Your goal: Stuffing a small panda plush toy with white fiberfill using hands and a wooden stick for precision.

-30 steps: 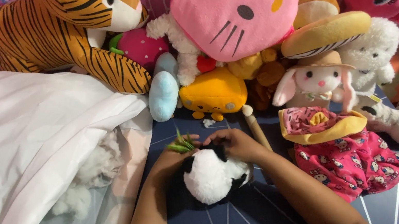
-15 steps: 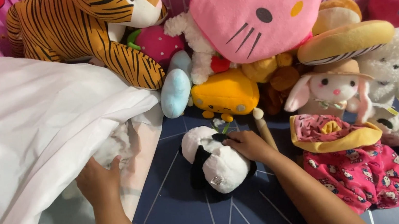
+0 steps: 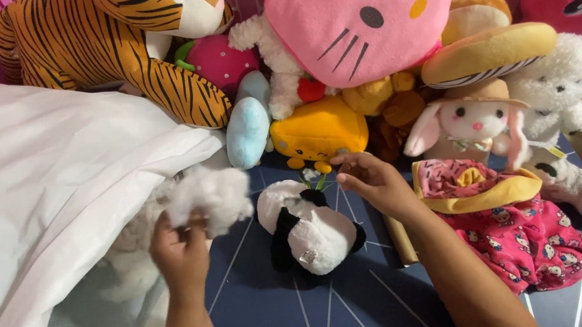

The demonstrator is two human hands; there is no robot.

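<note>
Your left hand (image 3: pixel 180 249) is closed around a fluffy tuft of white stuffing (image 3: pixel 208 195), pinching it between fingers and thumb at the mouth of a large white fabric bag (image 3: pixel 29 192). The bag is smooth and softly creased, slumped across the left side, with more loose, cottony clumps of filling showing inside its open lower edge.

Your right hand (image 3: pixel 373 178) hovers with fingers loosely curled and apart, gripping nothing, just above and to the right of a small black and white panda plush (image 3: pixel 308 231). The panda is round and short-piled, lying on its side on a dark blue mat (image 3: pixel 290 315) marked with thin white lines. It sits between your two hands, close to the stuffing but apart from it.

Behind the panda is a packed row of soft toys. A striped orange tiger plush (image 3: pixel 115 44) lies on the bag's upper edge. Beside it stands a big pink cat-face cushion (image 3: pixel 368 12), smooth and rounded, above a yellow cheese-shaped plush (image 3: pixel 320 130) and a pale blue egg-shaped plush (image 3: pixel 247 132). To the right sits a white rabbit plush (image 3: pixel 469 127) in a tan hat, and in front of it a pink patterned fabric piece (image 3: pixel 526 244) lies on the mat beside your right forearm.
</note>
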